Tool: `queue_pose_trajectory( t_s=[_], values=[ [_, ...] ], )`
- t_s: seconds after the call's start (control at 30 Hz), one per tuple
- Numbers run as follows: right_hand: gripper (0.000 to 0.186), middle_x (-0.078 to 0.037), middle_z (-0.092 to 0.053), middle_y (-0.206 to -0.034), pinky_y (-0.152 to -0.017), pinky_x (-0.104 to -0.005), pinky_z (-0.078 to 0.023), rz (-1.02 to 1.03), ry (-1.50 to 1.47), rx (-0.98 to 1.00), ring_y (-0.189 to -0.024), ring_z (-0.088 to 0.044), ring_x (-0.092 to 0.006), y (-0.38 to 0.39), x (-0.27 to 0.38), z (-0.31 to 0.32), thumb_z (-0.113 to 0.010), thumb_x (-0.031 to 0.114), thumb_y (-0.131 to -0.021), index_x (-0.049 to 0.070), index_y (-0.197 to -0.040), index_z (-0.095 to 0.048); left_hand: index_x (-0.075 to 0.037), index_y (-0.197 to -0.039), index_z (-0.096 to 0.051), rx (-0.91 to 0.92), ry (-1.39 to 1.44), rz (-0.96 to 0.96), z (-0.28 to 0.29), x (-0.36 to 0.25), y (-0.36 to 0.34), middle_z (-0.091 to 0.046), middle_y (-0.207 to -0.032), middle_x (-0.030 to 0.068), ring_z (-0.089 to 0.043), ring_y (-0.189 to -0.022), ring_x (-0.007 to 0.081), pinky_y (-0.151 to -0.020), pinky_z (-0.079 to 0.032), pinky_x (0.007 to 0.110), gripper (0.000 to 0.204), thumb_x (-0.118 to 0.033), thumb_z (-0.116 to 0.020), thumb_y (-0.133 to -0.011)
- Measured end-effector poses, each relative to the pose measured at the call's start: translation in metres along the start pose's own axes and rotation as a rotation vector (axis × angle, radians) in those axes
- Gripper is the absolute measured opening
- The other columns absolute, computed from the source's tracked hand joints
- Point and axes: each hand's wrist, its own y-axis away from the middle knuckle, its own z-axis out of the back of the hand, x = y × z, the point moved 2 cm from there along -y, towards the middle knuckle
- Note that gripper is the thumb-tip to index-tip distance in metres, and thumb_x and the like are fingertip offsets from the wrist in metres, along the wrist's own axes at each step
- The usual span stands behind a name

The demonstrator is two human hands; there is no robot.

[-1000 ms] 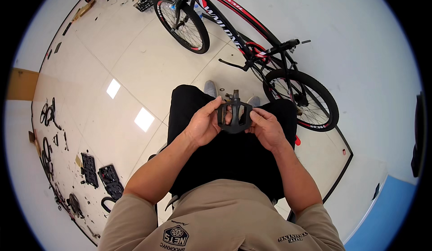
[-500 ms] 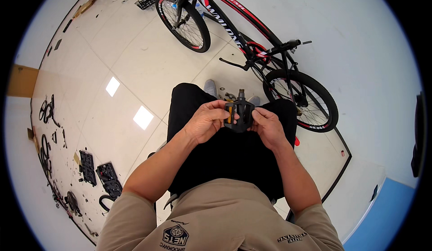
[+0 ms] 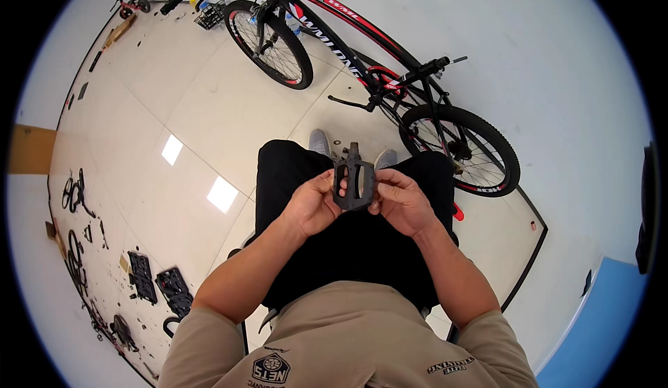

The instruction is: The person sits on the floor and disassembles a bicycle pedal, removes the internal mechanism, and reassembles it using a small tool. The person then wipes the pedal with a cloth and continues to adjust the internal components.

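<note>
A dark bicycle pedal (image 3: 352,199) is held over my lap, its threaded axle pointing away from me. My left hand (image 3: 311,203) grips its left edge, with fingertips showing through the opening in the pedal frame. On the opposite edge, my right hand (image 3: 402,200) pinches the pedal between thumb and fingers. Beyond my knees leans a black and red bicycle (image 3: 334,36). Its near crank arm (image 3: 351,103) has no pedal on it. Some small parts on the floor between my shoes are partly hidden behind the pedal.
Open black tool cases (image 3: 174,290) lie on the tiled floor to my left, with several loose bicycle parts along the wall. A black wire basket (image 3: 210,15) sits near the front wheel. A wall runs along the right, behind the bicycle.
The pedal has shifted slightly left and turned in my hands; its orange strip no longer shows. Both hands stay on it. My view has shifted a little, moving the bicycle left in the picture.
</note>
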Motion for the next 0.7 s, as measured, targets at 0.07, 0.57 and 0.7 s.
queue_pose_trajectory(
  t_s=[0.07,0.57,0.7],
  values=[
    [0.020,-0.009,-0.069,-0.095,-0.067,-0.0328,-0.049,-0.022,-0.053,0.018,-0.073,-0.065,-0.0204,0.001,0.000,-0.004,-0.059,0.010,-0.098,0.003,-0.115,-0.066,-0.004,-0.123,-0.058,-0.082,0.000,0.047,0.000,0.007,0.001,-0.066,-0.103,0.0052,-0.064,-0.092,0.0171,-0.090,-0.053,0.037,0.027,-0.017,-0.044,-0.104],
    [0.022,-0.008,-0.071,-0.096,-0.061,-0.0259,-0.046,-0.124,0.054,-0.038,-0.064,-0.057,-0.0118,0.005,0.000,-0.021,-0.055,0.018,-0.103,0.001,-0.108,-0.068,-0.008,-0.120,-0.058,-0.113,-0.037,0.072,0.002,0.013,0.002,-0.067,-0.108,0.0030,-0.065,-0.093,0.0149,-0.093,-0.054,0.035,0.024,-0.019,-0.043,-0.105],
    [0.019,-0.007,-0.071,-0.096,-0.062,-0.0253,-0.046,-0.126,0.064,-0.054,-0.066,-0.056,-0.0112,0.003,0.002,-0.017,-0.058,0.014,-0.101,0.001,-0.109,-0.068,-0.009,-0.122,-0.056,-0.148,-0.052,0.038,0.005,0.012,0.000,-0.065,-0.104,0.0012,-0.065,-0.090,0.0130,-0.092,-0.054,0.034,0.023,-0.019,-0.043,-0.106]
  ],
)
